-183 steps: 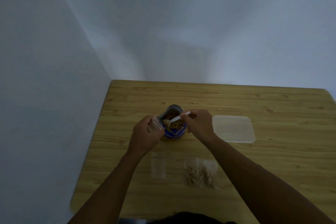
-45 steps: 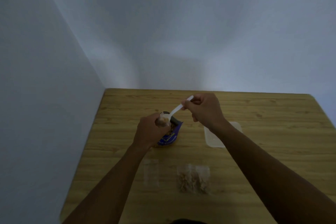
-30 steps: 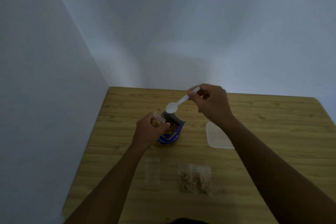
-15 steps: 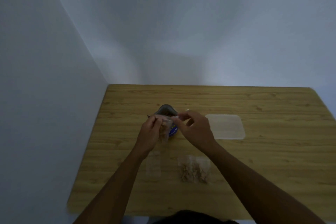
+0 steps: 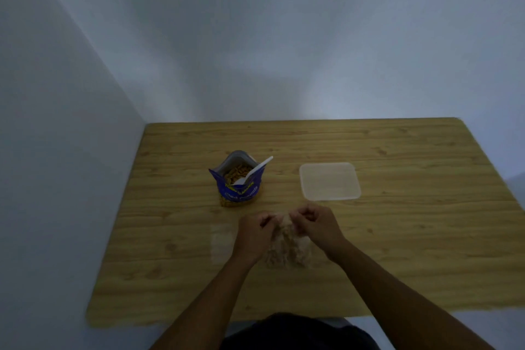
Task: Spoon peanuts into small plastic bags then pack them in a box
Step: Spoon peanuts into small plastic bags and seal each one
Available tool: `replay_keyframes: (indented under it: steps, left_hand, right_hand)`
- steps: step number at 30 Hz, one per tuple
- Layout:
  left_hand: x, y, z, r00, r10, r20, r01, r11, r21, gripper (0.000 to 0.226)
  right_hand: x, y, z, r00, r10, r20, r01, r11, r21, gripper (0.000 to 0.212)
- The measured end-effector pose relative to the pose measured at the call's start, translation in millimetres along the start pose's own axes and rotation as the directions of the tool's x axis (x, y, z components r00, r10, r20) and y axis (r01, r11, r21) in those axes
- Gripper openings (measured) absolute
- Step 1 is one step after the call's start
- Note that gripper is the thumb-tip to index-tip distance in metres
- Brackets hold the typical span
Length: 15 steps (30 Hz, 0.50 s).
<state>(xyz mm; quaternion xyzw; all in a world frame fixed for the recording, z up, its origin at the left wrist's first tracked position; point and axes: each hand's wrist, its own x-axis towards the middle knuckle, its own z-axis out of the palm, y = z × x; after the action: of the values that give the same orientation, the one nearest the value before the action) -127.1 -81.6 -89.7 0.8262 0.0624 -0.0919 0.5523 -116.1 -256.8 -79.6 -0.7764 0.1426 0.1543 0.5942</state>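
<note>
Small bag [image 5: 285, 233] points mouth-first away, pinched by left hand [image 5: 254, 233] and right hand [image 5: 318, 224]

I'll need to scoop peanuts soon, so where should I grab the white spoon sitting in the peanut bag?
Pinch the white spoon by its free handle end, coming from the right: the handle leans out over the right rim of the blue peanut bag, and the bowl lies down among the peanuts.

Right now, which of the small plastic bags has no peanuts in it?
The flat clear bag lying left of the left hand. The pinched bag between it and the right hand, and the filled bags under them, show peanuts.
</note>
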Motion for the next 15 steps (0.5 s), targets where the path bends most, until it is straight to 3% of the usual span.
replay_keyframes:
  steps: [3,8,10,15]
  left_hand:
    - [-5,-19,18,0.998,-0.054,0.013,0.053,0.996,0.068,0.007]
    - [-6,-37,30,0.994,-0.107,-0.006,0.106,0.973,0.204,0.014]
    - [-8,-35,28,0.992,-0.123,-0.014,0.124,0.973,0.195,0.017]
    - [-10,-51,-2,0.967,-0.188,-0.171,0.216,0.963,0.162,0.019]
  right_hand:
    - [-1,31,-1,0.999,0.026,-0.033,-0.03,0.992,-0.125,0.011]
    - [5,52,5,0.995,-0.088,-0.054,0.062,0.924,-0.378,0.008]
    - [6,56,6,0.992,-0.105,-0.075,0.062,0.898,-0.436,0.019]
    - [1,66,6,0.968,-0.207,-0.144,0.105,0.849,-0.517,0.028]
